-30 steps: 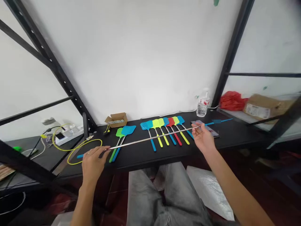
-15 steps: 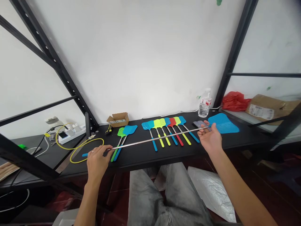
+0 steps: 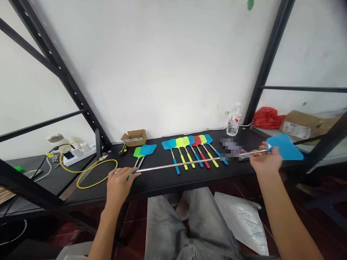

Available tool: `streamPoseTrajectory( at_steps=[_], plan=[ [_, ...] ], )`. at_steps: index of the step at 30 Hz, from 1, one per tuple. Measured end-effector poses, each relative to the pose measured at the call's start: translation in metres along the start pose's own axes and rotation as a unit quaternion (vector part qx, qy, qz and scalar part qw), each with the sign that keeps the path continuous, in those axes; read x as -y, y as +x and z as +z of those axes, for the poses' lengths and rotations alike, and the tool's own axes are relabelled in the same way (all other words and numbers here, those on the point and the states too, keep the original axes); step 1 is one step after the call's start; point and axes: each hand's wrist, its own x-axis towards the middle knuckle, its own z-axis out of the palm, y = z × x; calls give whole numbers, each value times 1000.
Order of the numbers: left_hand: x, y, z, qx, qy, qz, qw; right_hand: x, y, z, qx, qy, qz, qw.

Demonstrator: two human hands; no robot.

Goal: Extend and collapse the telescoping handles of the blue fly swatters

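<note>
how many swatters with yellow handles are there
3, all in the row: second swatter, third swatter and sixth swatter from the left. The held swatter is partly hidden.

An open carton (image 3: 135, 142) is sitting by the back edge of the table (image 3: 155, 182), left of middle, and a water bottle (image 3: 234, 122) is standing toward the back right corner. A yellow cable (image 3: 88, 169) is looping near the left edge; a silvery bag (image 3: 242, 222) is lying below the front edge.

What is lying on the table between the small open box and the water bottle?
In the head view: several fly swatters and, behind them, a white cable.
</note>
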Motion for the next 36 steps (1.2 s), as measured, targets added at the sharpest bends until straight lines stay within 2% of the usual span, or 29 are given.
streamPoseTrajectory(
  at_steps=[4, 8, 15, 24, 32, 36],
  plan=[
    [-31, 6, 9, 19, -27, 35, 999, 21, 13, -14, -21, 0, -47, 999],
    [-41, 6, 12, 27, -39, 38, 998, 24, 17, -15, -28, -9, -79, 996],
    [-32, 5, 5, 53, -34, 45, 997, 4, 4, -3, -20, -21, -76, 997],
    [-55, 11, -2, 67, -59, 50, 995, -37, -33, 23, 32, -28, -39, 998],
    [-57, 18, -16, 67, -52, 45, 995, -54, -46, 24, 64, -36, -25, 997],
    [-68, 21, -18, 82, -61, 54, 993, -62, -56, 26, 78, -45, -13, 996]
  ],
)
